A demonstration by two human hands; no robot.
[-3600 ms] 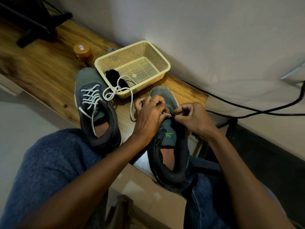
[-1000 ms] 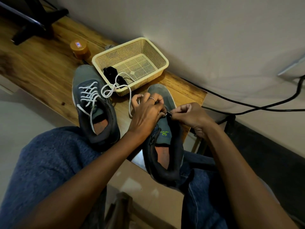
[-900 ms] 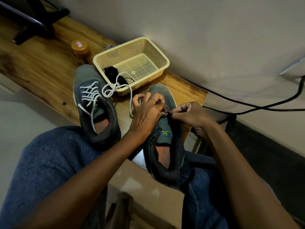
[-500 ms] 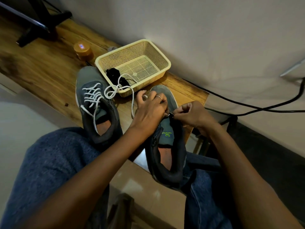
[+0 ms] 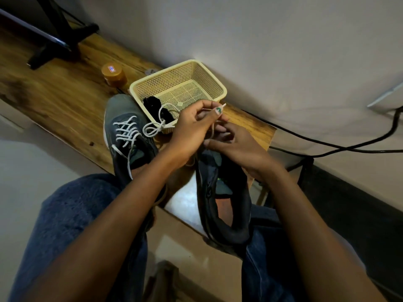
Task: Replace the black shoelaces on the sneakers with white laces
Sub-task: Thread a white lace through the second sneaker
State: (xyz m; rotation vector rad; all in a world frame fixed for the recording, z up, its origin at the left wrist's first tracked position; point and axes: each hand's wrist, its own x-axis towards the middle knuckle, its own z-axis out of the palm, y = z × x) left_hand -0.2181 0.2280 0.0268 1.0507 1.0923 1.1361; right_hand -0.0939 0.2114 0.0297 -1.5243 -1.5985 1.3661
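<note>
1. My left hand [image 5: 192, 129] is raised over the toe of the unlaced dark grey sneaker [image 5: 224, 192], which rests heel towards me at the near edge of the wooden worktop [image 5: 65, 99], close to its right-hand end. My fingers [image 5: 209, 110] are pinching the thin white lace [image 5: 214, 107] just behind its stiff tip.
2. My right hand [image 5: 237, 144] lies lower, on the front of that sneaker. Its fingers look curled at the eyelets, but I cannot tell whether they hold the lace or only steady the upper.
3. The other grey sneaker with white lacing [image 5: 126, 136] stands to the left, also at the near edge. It is laced, with loose white loops trailing to the cream plastic mesh basket [image 5: 216, 83] by the wall.
4. A black bundle [image 5: 154, 105] lies in the basket's near-left corner; I judge it to be the removed black laces.
5. The lace should be light, limp and a little slippery. Only the hard tip will push through an eyelet, so I want my pinch right behind it.
6. The sneaker's upper is soft and will fold, so I should brace it beside the eyelet.
7. An orange-lidded jar [image 5: 113, 73] stands further left along the back edge.
</note>
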